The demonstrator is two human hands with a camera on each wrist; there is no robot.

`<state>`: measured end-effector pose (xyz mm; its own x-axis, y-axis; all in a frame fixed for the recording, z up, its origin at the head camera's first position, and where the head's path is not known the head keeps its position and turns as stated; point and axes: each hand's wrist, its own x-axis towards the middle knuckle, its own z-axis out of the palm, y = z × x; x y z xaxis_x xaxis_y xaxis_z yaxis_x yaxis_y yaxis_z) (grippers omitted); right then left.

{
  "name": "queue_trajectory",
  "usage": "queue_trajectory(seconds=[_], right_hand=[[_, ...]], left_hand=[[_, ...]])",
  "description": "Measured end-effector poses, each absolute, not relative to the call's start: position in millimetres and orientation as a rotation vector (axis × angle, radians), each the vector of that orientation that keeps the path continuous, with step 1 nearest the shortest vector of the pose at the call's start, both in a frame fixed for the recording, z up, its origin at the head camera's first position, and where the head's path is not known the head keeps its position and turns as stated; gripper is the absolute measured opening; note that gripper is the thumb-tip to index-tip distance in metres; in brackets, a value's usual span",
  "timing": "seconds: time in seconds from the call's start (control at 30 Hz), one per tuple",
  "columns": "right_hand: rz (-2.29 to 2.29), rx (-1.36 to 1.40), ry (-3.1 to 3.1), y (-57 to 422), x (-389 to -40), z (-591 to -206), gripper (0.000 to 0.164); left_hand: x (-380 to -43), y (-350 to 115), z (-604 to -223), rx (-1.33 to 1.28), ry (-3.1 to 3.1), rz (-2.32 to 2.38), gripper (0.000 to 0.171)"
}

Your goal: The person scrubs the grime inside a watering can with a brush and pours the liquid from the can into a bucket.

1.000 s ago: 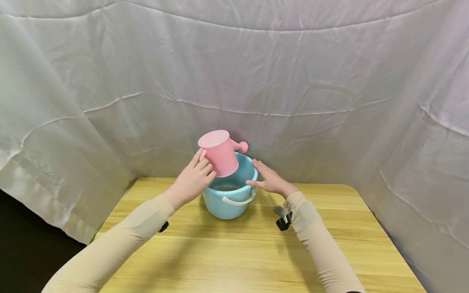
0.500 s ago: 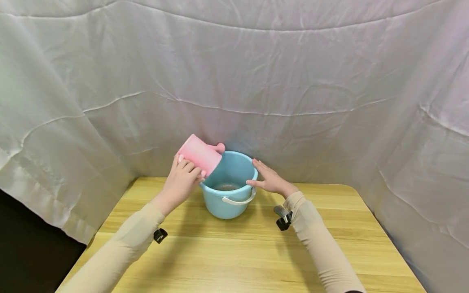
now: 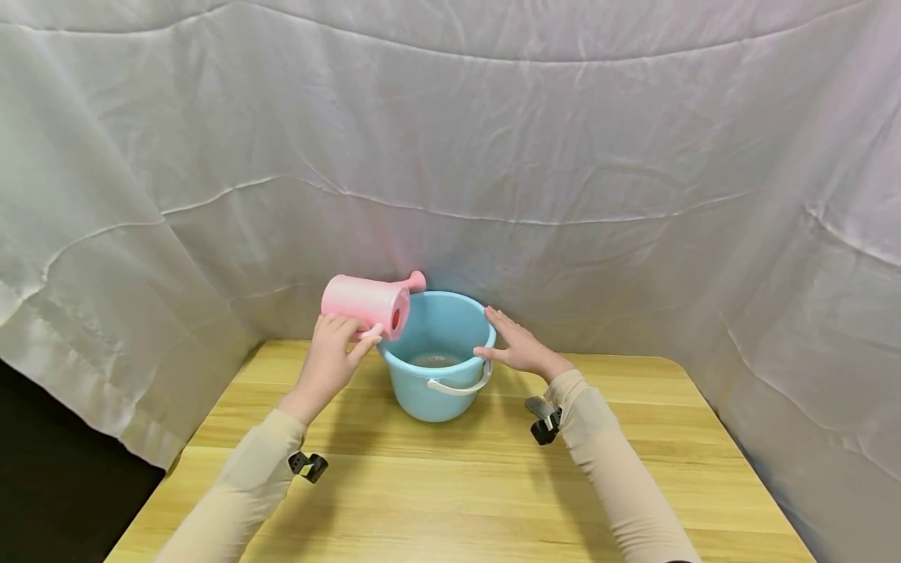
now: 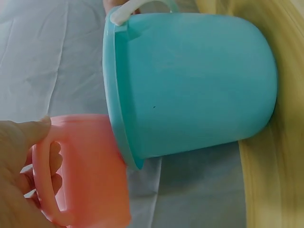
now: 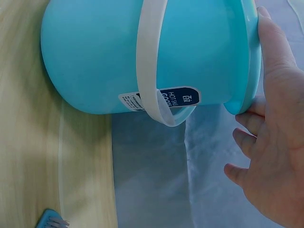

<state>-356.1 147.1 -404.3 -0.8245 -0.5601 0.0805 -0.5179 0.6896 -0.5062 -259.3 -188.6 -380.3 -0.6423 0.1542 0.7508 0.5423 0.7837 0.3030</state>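
Note:
A pink watering can [image 3: 362,299] lies tilted on its side in the air at the left rim of a light blue bucket [image 3: 432,395]. My left hand [image 3: 331,352] grips its handle [image 4: 43,175], with the thumb on top and the fingers curled through. Its opening faces the bucket, and its spout [image 3: 415,281] points to the back right. Some liquid [image 3: 435,360] shows at the bucket's bottom. My right hand [image 3: 519,344] rests on the bucket's right rim, fingers spread and nearly straight. In the right wrist view the thumb lies along the rim [image 5: 251,57].
The bucket stands upright on a wooden table [image 3: 436,485], its white handle [image 3: 461,387] hanging at the front. A small blue brush [image 5: 51,219] lies on the table near the right wrist. Grey cloth [image 3: 450,156] hangs behind and at both sides.
My left hand has moved the watering can left and down, from above the bucket to its left rim, turning it from upside down to sideways. My right hand and the bucket have stayed put.

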Motion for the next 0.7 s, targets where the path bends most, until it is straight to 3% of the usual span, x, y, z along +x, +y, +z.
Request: queue_trajectory(seconds=[0.3,0.7], right_hand=[[-0.823,-0.897,2.801,147.2,-358.3,-405.7,0.093],[-0.820,-0.907,2.816,148.7,-359.0,-405.8,0.092]], left_hand=[[-252.6,-192.6,-388.0,-0.362,-2.212,-0.899,0.018],[-238.4,-204.3,-411.3,0.117,-1.992,-1.533,0.031]])
